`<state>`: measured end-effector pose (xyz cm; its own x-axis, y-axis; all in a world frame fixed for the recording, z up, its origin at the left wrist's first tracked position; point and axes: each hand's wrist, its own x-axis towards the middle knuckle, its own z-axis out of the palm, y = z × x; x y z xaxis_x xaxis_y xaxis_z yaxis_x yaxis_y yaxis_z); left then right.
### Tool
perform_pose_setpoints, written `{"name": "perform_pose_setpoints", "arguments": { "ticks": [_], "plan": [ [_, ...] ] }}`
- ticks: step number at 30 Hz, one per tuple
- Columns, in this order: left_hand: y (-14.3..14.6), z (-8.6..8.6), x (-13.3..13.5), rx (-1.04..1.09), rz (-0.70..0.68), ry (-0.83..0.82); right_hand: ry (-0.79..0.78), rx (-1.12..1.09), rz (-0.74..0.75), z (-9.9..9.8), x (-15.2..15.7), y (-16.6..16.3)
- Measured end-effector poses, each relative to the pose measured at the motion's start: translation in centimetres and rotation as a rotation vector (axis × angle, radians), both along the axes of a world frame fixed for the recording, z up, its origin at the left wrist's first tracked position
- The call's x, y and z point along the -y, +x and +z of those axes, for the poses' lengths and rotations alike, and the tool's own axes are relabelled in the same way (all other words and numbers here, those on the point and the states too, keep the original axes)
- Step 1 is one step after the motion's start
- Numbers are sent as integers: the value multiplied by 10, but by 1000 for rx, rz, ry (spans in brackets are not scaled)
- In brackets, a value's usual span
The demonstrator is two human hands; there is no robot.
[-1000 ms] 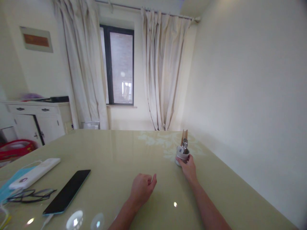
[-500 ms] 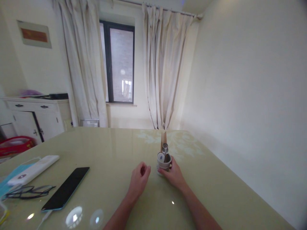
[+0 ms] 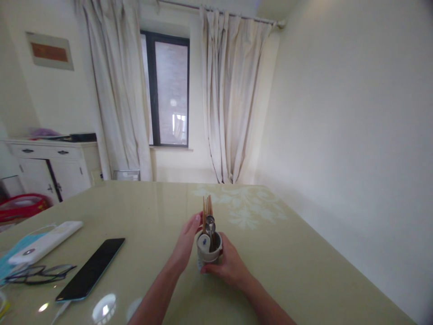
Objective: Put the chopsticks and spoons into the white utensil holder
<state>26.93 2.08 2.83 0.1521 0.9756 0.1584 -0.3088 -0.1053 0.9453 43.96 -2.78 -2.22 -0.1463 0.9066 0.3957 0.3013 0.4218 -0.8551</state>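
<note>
A pale cup (image 3: 209,258) stands in front of me, bearing chopsticks (image 3: 208,206), metal spoons (image 3: 210,223) and a white ceramic spoon (image 3: 203,243) with a blue mark. My right hand (image 3: 230,264) is wrapped round the cup's right side and front, its thumb across the lower front. On the other side, my left hand (image 3: 185,239) has its fingers stretched upward, close beside the chopsticks and the cup's rim. Its far fingertips are partly behind the chopsticks, and whether they touch them I cannot tell.
On the glossy green table (image 3: 162,207) at left lie a black phone (image 3: 93,269) with a cable, folded glasses (image 3: 40,273), a white power strip (image 3: 47,241) and a blue mask-like cloth (image 3: 16,253). A wall (image 3: 338,135) runs along the right side.
My right hand has brought the cup leftward and nearer to me. My left hand has moved from a loose curl to stretched fingers beside the chopsticks.
</note>
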Motion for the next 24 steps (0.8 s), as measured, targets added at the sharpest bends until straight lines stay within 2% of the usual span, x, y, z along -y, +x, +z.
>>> {"name": "perform_pose_setpoints", "arguments": {
  "ticks": [5,11,17,20,24],
  "plan": [
    [0,23,-10,-39,-145,-58,11,64,45,3,6,-8],
    [-1,33,-19,-4,-209,-69,16,33,60,3,8,-9],
    [-7,47,-23,-120,-269,-32,34,34,61,4,8,-10],
    [-9,55,-25,-195,-213,-25,44,31,71,3,7,-11],
    [-7,68,-33,-113,-76,106,23,1,92,0,6,-10]
  ]
}}
